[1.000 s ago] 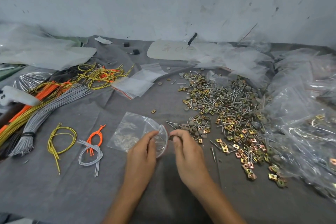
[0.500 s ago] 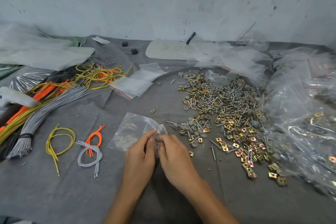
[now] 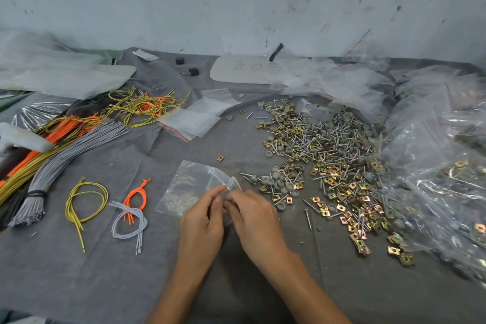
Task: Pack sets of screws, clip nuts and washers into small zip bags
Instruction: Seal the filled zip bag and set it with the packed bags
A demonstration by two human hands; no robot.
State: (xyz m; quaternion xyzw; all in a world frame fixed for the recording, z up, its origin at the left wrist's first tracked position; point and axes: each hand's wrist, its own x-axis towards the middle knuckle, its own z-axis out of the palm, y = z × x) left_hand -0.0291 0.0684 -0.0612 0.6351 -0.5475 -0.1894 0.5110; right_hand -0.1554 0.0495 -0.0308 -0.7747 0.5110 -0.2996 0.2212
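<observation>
A small clear zip bag with a red-lined mouth lies on the grey cloth just ahead of my hands. My left hand pinches the bag's mouth edge between thumb and fingers. My right hand meets it from the right, fingers curled at the same edge; what they hold is hidden. To the right spreads a big loose pile of screws, brass clip nuts and grey washers. One stray clip nut lies alone above the bag.
Empty zip bags lie behind. Yellow, orange and grey wire bundles fill the left, with small wire loops nearer. Large crumpled plastic bags with parts crowd the right edge. A wall stands behind.
The bag's mouth, held wide open a second ago, has been drawn flat. My right hand moved left to meet my left hand at the mouth.
</observation>
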